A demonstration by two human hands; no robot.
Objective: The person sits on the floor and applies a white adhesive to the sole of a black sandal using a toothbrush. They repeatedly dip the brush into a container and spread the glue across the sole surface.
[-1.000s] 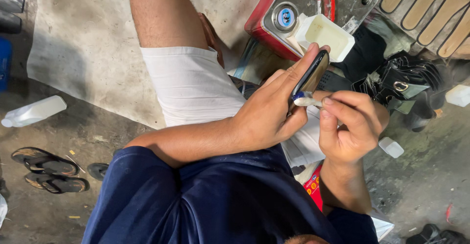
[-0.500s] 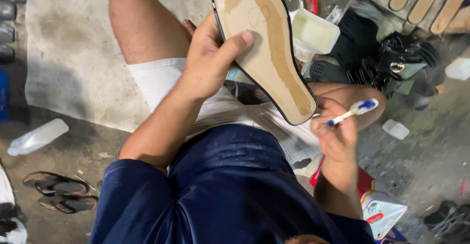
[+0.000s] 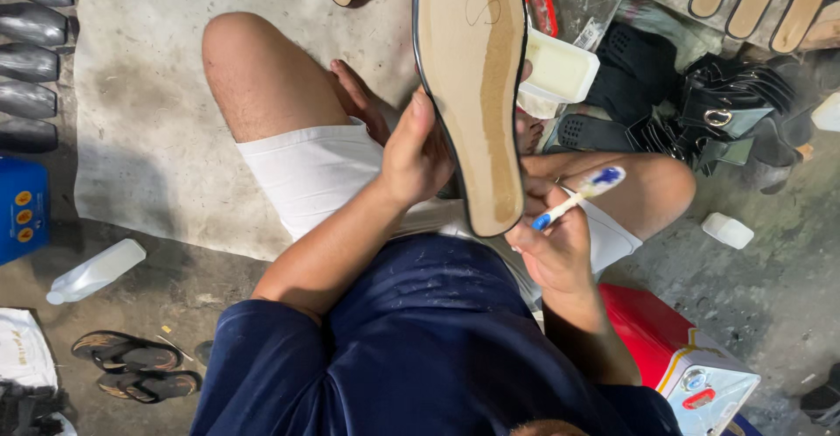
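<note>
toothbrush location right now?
Head view, right of centre: the toothbrush is in the right hand, bristle end by the lower edge of the shoe sole that the left hand holds up.

Left hand (image 3: 416, 156) raised in front of the chest, forearm angled up from the lap, fingers curled in a closed grip, thumb up. Right hand (image 3: 551, 243) lower, beside the right knee, fingers pinched shut, wrist bent inward.
</note>
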